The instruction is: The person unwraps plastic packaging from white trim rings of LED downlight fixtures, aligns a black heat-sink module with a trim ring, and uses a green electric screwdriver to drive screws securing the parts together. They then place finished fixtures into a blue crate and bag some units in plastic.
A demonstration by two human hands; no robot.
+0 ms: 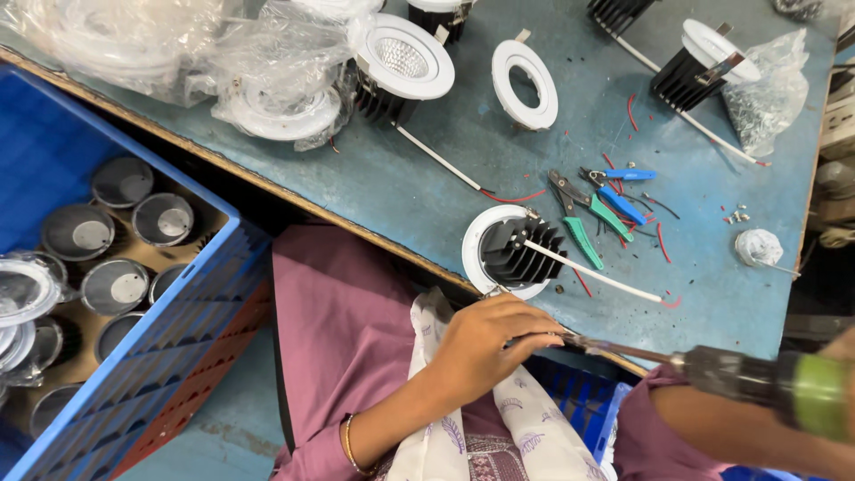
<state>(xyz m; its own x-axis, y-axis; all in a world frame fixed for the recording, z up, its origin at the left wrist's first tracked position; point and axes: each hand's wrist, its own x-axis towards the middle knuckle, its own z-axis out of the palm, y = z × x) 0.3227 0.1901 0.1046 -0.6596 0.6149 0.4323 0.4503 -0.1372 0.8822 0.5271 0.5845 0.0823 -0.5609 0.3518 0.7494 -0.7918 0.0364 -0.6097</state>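
A downlight [512, 252] with a white ring and a black finned heat sink lies face down at the near edge of the blue-green table [401, 191]. A white cable runs from it to the right. My left hand [485, 343] is just below it, fingers pinched around the tip end of a screwdriver shaft [623, 350] beside the light's rim. At the right edge of the view my right hand [844, 346] grips the screwdriver's dark and green handle [802, 389]. Only a small part of that hand shows.
A blue crate [178, 330] with several grey reflector cups stands at the left. On the table are green-handled pliers [579, 223], blue-handled cutters [619, 191], a white trim ring [525, 85], other downlights [401, 62], bagged fixtures [267, 71], loose screws and red wire scraps.
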